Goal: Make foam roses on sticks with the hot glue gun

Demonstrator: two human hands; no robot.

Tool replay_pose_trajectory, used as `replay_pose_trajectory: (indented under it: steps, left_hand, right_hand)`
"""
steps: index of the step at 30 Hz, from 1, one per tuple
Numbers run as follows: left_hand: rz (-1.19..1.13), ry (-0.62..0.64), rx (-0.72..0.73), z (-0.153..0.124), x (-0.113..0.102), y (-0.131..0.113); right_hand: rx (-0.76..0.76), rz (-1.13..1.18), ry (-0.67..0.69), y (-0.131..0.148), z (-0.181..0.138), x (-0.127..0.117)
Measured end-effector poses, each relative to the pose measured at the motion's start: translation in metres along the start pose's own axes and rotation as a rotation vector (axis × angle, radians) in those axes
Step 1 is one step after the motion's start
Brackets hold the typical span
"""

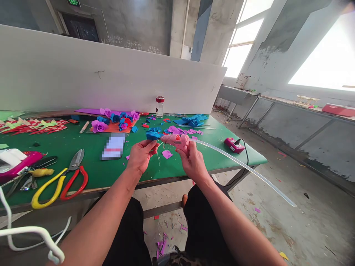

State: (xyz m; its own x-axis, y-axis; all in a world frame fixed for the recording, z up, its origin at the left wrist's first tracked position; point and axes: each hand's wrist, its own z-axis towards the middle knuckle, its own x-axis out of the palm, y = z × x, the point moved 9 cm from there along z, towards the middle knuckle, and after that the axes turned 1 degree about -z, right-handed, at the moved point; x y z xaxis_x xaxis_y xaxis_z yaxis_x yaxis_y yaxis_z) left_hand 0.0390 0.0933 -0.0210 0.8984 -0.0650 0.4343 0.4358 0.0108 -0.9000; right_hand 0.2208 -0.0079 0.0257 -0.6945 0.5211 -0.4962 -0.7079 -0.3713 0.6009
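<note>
My left hand [141,154] pinches a blue paper flower [153,133] on a thin wire stem, just above the green table [91,173]. My right hand [191,159] is wrapped round a pink glue gun [175,139], its nozzle touching the flower. A long clear glue stick [244,166] trails from the back of the gun, out to the right over the floor.
Finished purple and blue flowers [116,121] lie at the back. A glass jar [159,106] stands by the white board. Yellow- and red-handled snips [62,177] lie at front left. Blue and purple paper scraps [188,123] and a pink box [234,145] lie to the right.
</note>
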Motion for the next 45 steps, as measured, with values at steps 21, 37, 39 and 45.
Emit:
replay_pose_trajectory:
  steps: [21,37,39,45]
  left_hand:
    - [-0.011,0.002,0.004,0.001,-0.001,0.001]
    - [0.049,0.063,0.080,0.001,0.004,0.002]
    - [0.055,0.058,0.079,0.000,0.004,0.001]
    - [0.075,0.060,0.080,-0.001,0.006,0.000]
  right_hand:
    - [0.079,0.167,-0.013,-0.008,-0.005,-0.007]
    - [-0.043,-0.003,0.015,0.015,-0.005,0.004]
    - [-0.048,-0.006,0.013,0.015,-0.005,0.004]
    - [-0.080,-0.029,0.002,0.018,-0.004,0.003]
